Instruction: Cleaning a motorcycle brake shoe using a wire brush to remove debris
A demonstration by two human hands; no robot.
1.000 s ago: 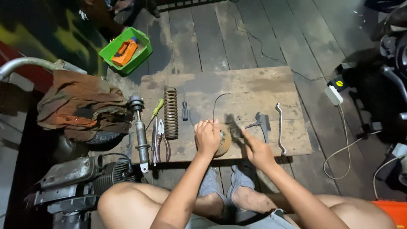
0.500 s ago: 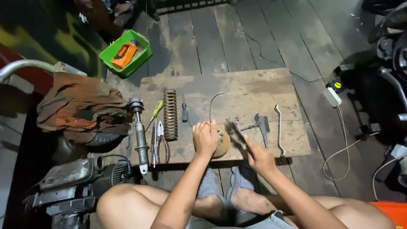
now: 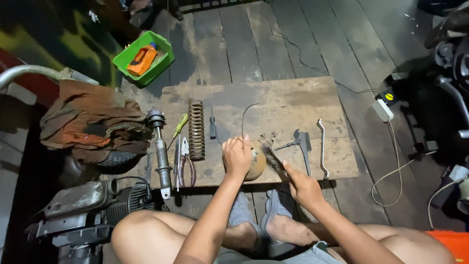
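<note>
Both hands are working low centre of the frame: our left hand [image 3: 237,157] is gripping a rusty round part [image 3: 256,162] on the board [image 3: 293,98], our right hand [image 3: 302,185] is closing around a brush [image 3: 273,157] against it; rust remains.

A flat wooden board [image 3: 293,98] lies on the dark plank floor [image 3: 244,44]. On the board lie a rusty coil spring [image 3: 196,129], a shock absorber [image 3: 160,151], screwdrivers, pliers [image 3: 183,164] and a bent metal lever [image 3: 322,148].
</note>
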